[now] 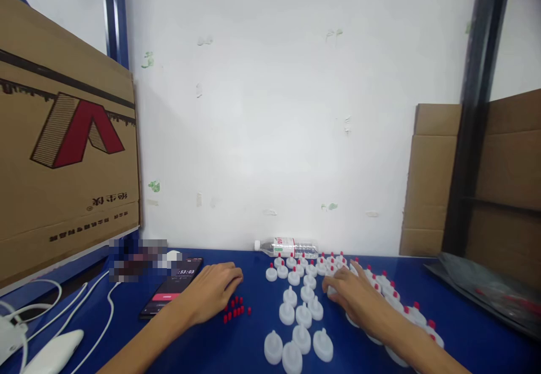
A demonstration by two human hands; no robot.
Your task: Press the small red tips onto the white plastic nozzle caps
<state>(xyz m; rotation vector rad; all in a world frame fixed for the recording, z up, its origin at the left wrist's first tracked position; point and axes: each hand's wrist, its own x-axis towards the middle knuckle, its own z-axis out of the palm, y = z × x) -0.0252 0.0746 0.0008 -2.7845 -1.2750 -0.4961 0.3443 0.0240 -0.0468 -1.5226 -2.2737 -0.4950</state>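
Note:
My left hand [217, 285] is over the blue table, just above a group of small red caps [235, 310]. Its fingers are curled in towards the thumb, and whatever may be between them is hidden. On the right, my right hand [353, 289] is among the white nozzle bottles, with its fingers bent down around a white nozzle bottle [332, 290] that shows only in part. Uncapped white nozzle bottles [301, 338] stand between my hands. Others with red tips [293, 276] stand farther back and along the right, partly behind my right forearm.
A clear plastic bottle [296, 247] lies against the wall. Left of my left hand are a phone [173, 289], white cables [87, 312] and a white device [54, 354]. A large cardboard box [70, 126] stands at left; a dark plastic bag [477, 295] lies at right.

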